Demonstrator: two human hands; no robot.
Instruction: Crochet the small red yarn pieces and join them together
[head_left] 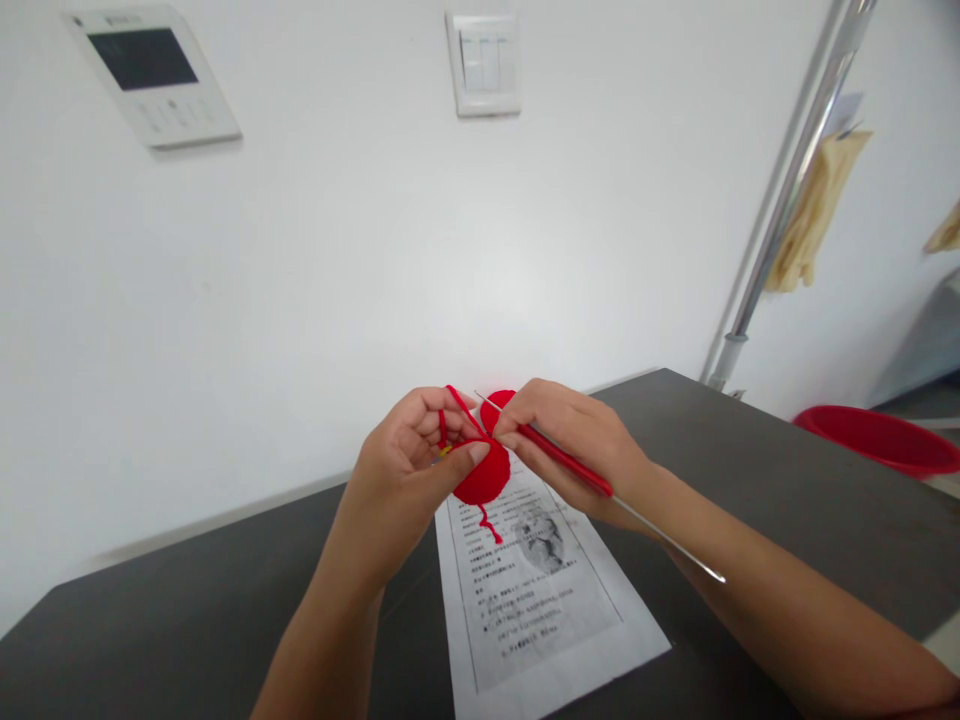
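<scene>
While your left hand (409,450) pinches the red crochet piece (484,480), your right hand (577,428) grips a red-handled crochet hook (568,462).
The piece sits between them, below frame centre.

1 head camera is looking forward and down at the near left hand (405,468), right hand (581,425) and far wall (337,250).

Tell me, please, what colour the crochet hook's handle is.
The handle is red, seen best in the head view.

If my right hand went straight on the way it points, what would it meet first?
Your right hand would probably meet the red yarn piece in your left hand, though depth is unclear.
</scene>
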